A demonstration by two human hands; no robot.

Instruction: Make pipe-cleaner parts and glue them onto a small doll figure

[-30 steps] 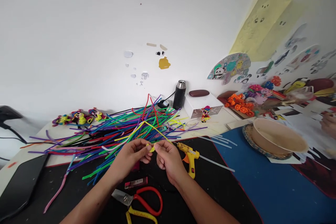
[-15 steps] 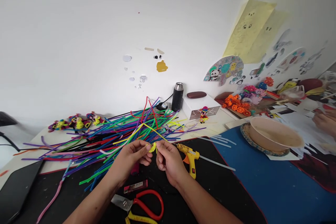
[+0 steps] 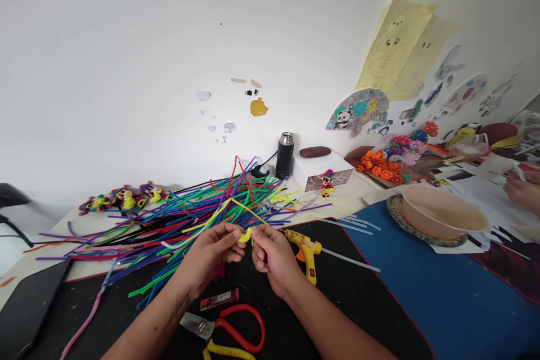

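Note:
A small yellow pipe cleaner piece (image 3: 245, 235), curled or twisted, is pinched between both my hands above the black mat (image 3: 363, 315). My left hand (image 3: 221, 244) grips its left end between thumb and forefinger. The thumb and forefinger of my right hand (image 3: 270, 247) close on its right end. Just right of that hand lies a yellow hot glue gun (image 3: 310, 253) with a glue stick in its back. Below the hands are red-handled scissors (image 3: 240, 326) and a small red labelled packet (image 3: 219, 299). A heap of coloured pipe cleaners (image 3: 169, 242) spreads behind my left hand.
Finished pipe cleaner figures (image 3: 126, 199) lie at the back left; another figure (image 3: 327, 183) stands by a white box (image 3: 337, 163). A black flask (image 3: 285, 157) is beside it. At right, a beige bowl (image 3: 442, 214) sits near another person's hand (image 3: 523, 191).
My hands keep their pinch on the yellow piece and have barely moved. The view has shifted slightly. At far right, the other person's hand now shows something white in it.

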